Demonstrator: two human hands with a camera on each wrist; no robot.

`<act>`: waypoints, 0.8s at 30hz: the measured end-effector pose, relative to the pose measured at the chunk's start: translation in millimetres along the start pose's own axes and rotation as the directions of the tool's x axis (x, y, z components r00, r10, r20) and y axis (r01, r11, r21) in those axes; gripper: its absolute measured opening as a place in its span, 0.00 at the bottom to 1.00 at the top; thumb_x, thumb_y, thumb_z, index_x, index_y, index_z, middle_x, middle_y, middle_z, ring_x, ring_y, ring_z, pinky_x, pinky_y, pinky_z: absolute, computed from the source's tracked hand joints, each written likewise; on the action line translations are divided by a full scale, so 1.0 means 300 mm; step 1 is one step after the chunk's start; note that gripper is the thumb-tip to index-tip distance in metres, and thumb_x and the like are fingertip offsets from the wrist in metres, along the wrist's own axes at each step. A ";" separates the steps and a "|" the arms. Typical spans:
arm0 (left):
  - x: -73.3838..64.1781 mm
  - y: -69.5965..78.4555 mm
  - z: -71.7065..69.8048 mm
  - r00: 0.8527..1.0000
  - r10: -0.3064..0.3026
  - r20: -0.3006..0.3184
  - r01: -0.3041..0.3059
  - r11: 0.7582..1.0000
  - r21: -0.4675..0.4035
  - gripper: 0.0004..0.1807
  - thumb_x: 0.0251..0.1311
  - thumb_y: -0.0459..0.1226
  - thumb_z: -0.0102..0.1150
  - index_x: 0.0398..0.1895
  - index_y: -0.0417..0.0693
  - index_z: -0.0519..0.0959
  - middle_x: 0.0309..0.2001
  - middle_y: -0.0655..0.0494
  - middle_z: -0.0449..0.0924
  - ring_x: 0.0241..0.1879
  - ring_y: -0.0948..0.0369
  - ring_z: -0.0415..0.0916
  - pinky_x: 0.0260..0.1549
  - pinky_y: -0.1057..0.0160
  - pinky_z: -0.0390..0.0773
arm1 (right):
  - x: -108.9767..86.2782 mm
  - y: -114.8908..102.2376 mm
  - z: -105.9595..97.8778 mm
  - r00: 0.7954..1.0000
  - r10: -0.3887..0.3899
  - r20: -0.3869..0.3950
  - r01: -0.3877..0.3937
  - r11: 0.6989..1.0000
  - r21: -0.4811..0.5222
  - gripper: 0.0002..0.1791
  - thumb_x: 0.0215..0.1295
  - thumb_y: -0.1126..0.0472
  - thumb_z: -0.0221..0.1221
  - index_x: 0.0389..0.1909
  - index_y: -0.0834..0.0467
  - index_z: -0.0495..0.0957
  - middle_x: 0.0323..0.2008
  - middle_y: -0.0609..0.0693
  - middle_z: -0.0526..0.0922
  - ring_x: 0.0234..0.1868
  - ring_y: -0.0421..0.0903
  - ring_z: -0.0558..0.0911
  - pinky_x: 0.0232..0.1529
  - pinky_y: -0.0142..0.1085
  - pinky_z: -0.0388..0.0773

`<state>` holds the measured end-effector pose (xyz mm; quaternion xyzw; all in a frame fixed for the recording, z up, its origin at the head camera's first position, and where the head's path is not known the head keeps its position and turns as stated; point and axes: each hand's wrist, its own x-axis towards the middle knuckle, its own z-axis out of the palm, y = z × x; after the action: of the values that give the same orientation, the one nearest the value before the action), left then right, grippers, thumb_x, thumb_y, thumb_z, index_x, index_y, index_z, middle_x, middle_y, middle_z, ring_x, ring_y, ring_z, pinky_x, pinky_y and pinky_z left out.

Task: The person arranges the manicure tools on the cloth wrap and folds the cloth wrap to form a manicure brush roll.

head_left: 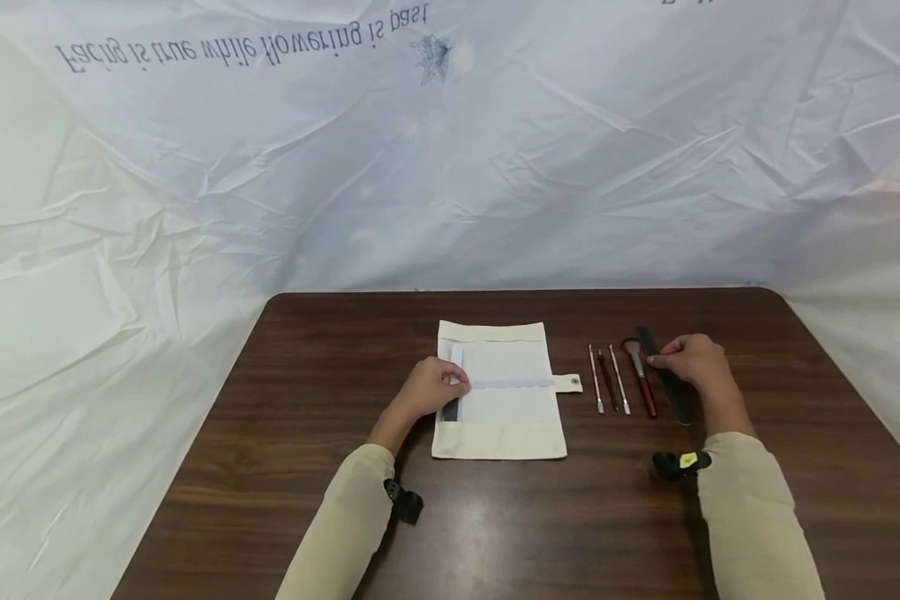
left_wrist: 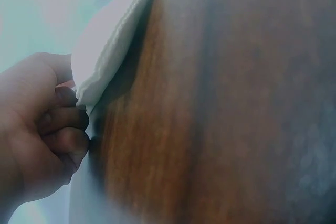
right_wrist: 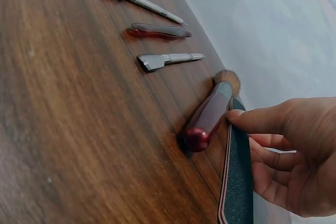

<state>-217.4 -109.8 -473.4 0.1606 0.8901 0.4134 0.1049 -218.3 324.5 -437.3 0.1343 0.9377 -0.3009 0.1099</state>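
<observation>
A cream cloth roll-up pouch (head_left: 513,404) lies unrolled on the table. Near its left side, a flat strip (head_left: 457,354), white above and dark below, lies along the pouch. My left hand (head_left: 429,387) reaches across this strip, thumb and forefinger pinching at the pouch's middle band; the fingertips are partly hidden. In the left wrist view, the curled fingers sit beside the pouch's edge (left_wrist: 107,51). Over on the right, my right hand (head_left: 696,362) pinches a black nail file (right_wrist: 239,166) by its edge. Beside that file lies a red-handled brush (right_wrist: 207,114).
Left of the brush lie two silver cuticle pushers (head_left: 596,379) (head_left: 620,381) with a thin dark-red tool (head_left: 607,379) between them. A snap tab (head_left: 568,383) sticks out from the pouch. White sheeting (head_left: 495,167) hangs behind the brown table (head_left: 307,400).
</observation>
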 end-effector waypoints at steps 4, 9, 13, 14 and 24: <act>-0.004 0.003 0.000 1.000 -0.003 0.000 0.003 1.000 -0.008 0.05 0.64 0.34 0.65 0.37 0.43 0.89 0.11 0.60 0.61 0.13 0.65 0.55 0.18 0.68 0.62 | 0.005 0.004 0.009 1.000 0.005 -0.018 -0.004 1.000 0.030 0.24 0.66 0.53 0.64 0.49 0.71 0.76 0.37 0.65 0.83 0.34 0.53 0.83 0.31 0.38 0.78; -0.006 0.005 0.001 1.000 -0.011 0.003 0.011 1.000 -0.013 0.05 0.64 0.34 0.65 0.37 0.44 0.89 0.11 0.61 0.60 0.13 0.64 0.54 0.19 0.67 0.61 | 0.010 0.012 0.004 1.000 0.006 0.012 -0.007 0.998 0.063 0.27 0.68 0.54 0.63 0.55 0.73 0.76 0.45 0.71 0.82 0.36 0.54 0.85 0.34 0.39 0.80; -0.005 0.007 0.001 1.000 -0.009 -0.003 0.009 1.000 -0.006 0.05 0.64 0.34 0.65 0.36 0.44 0.89 0.11 0.60 0.60 0.13 0.64 0.54 0.19 0.67 0.61 | 0.021 0.021 -0.001 0.999 0.001 0.051 -0.006 0.994 0.106 0.26 0.70 0.55 0.61 0.56 0.74 0.75 0.46 0.69 0.82 0.37 0.49 0.85 0.37 0.39 0.83; -0.005 0.006 0.001 1.000 -0.010 -0.004 0.009 1.000 -0.003 0.05 0.64 0.34 0.65 0.36 0.44 0.89 0.11 0.60 0.61 0.13 0.64 0.54 0.19 0.67 0.61 | 0.022 0.022 -0.002 0.998 0.001 0.057 -0.007 0.993 0.118 0.26 0.71 0.55 0.60 0.56 0.73 0.75 0.46 0.68 0.82 0.38 0.48 0.85 0.38 0.39 0.83; -0.005 0.004 0.000 1.000 -0.019 0.005 0.019 1.000 -0.002 0.05 0.65 0.35 0.65 0.36 0.46 0.89 0.11 0.61 0.61 0.13 0.64 0.54 0.17 0.67 0.61 | 0.002 -0.033 -0.004 0.998 -0.030 -0.054 0.040 0.982 0.185 0.32 0.76 0.45 0.52 0.64 0.70 0.72 0.61 0.72 0.73 0.55 0.64 0.77 0.48 0.53 0.78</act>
<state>-215.9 -109.7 -472.4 0.1530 0.8910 0.4128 0.1113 -222.1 317.5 -431.0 0.1351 0.9102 -0.3856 0.0676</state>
